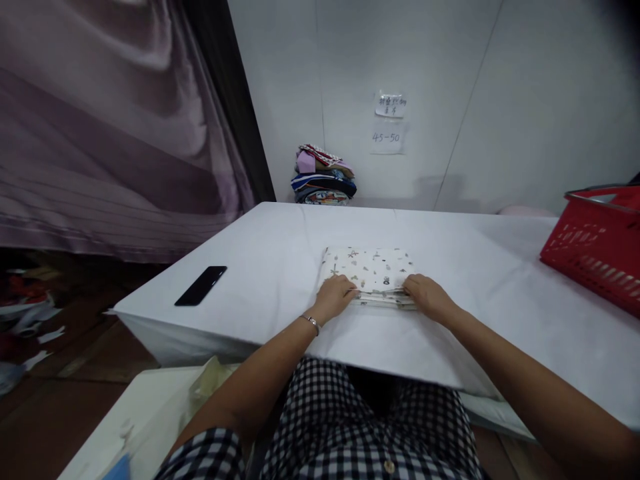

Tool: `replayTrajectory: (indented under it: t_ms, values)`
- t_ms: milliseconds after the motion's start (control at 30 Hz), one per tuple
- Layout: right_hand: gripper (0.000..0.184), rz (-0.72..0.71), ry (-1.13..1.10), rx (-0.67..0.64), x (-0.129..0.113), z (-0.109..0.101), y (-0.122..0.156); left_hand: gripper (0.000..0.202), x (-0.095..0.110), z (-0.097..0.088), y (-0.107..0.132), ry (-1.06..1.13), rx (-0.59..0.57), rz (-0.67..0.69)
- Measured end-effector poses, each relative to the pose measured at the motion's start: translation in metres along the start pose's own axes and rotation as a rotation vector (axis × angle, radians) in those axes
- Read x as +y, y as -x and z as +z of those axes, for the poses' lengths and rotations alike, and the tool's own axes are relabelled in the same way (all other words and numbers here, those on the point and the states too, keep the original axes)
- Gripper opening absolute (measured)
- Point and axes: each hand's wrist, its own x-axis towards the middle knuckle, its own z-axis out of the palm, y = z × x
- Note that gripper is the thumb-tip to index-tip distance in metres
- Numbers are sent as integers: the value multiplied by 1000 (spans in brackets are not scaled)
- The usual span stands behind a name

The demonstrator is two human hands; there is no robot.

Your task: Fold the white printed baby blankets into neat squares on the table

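A folded white cloth (pixel 371 267) with small printed figures lies in the middle of the white table (pixel 280 267). My left hand (pixel 336 293) rests on its near left corner, fingers curled over the edge of the folded layers. My right hand (pixel 424 293) grips the near right corner the same way, fingers closed on the cloth. A thin bracelet sits on my left wrist.
A black phone (pixel 201 285) lies near the table's left edge. A red plastic basket (pixel 595 247) stands at the right. A stack of folded clothes (pixel 323 175) sits against the far wall under two paper notes (pixel 389 123). A curtain hangs at the left; scraps litter the floor.
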Motion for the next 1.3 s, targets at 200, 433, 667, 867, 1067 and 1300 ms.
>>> replayTrajectory:
  t_ms: [200, 433, 667, 867, 1067, 1300]
  values:
    - [26, -46, -46, 40, 0, 7, 9, 25, -3, 4, -1, -9, 19, 35]
    - [26, -127, -128, 58, 3, 4, 11, 25, -6, 8, -1, -47, 49, 82]
    - [23, -123, -31, -51, 1, 7, 3, 19, -4, 1, -1, -152, -20, 140]
    - [24, -102, 113, -54, -4, 7, -3, 19, 8, -5, -5, -352, -89, 240]
    - [28, -70, 124, 148, -5, -4, 9, 13, 9, 1, -3, -422, -42, 220]
    - [27, -74, 49, 110, -8, 15, 22, 9, 7, 11, 2, -473, 13, 275]
